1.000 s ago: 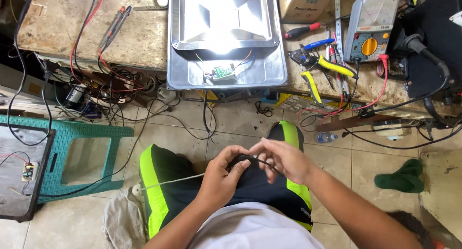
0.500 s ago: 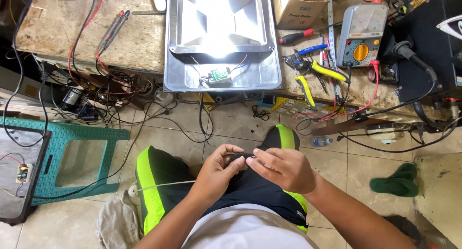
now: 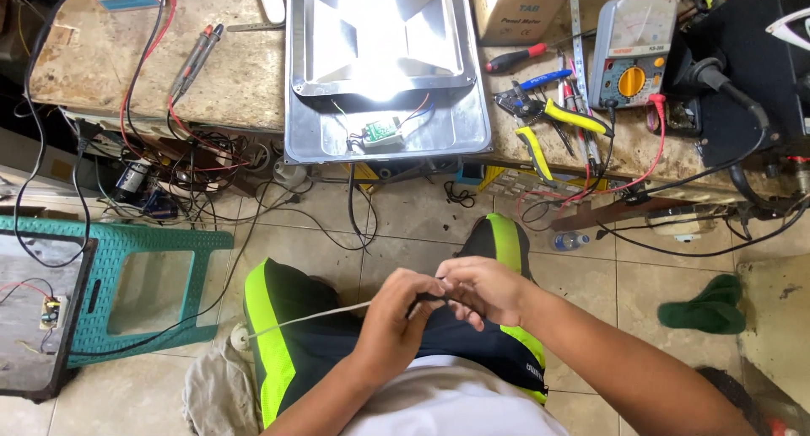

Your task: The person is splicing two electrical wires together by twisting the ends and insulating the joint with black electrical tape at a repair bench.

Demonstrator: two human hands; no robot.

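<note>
both hands meet over the lap, fingertips pressed together on one thin cable. the left hand (image 3: 396, 322) pinches the white wire (image 3: 312, 318) where it comes in from the left, thumb and fingers closed around it. the right hand (image 3: 485, 288) curls over the dark end (image 3: 430, 298) of the same wire, fingers pinching it just beside the left thumb; the exact tip is hidden by the knuckles.

a second ago the hands were slightly apart, with a short dark stretch of cable showing between them. now they are drawn close, nearly touching, and that stretch is mostly covered. i judge the work on the wire's end to be at a fine, fingertip stage.

the wire trails left across the black shorts with yellow-green stripes (image 3: 270, 335) and down toward the tiled floor. ahead, on the bench (image 3: 236, 73), lies a metal tray (image 3: 472, 132) with a small green board (image 3: 381, 132). to its right are yellow-handled pliers (image 3: 548, 124) and a grey meter (image 3: 629, 52). a teal stool (image 3: 143, 293) stands on the left, untouched.
</note>
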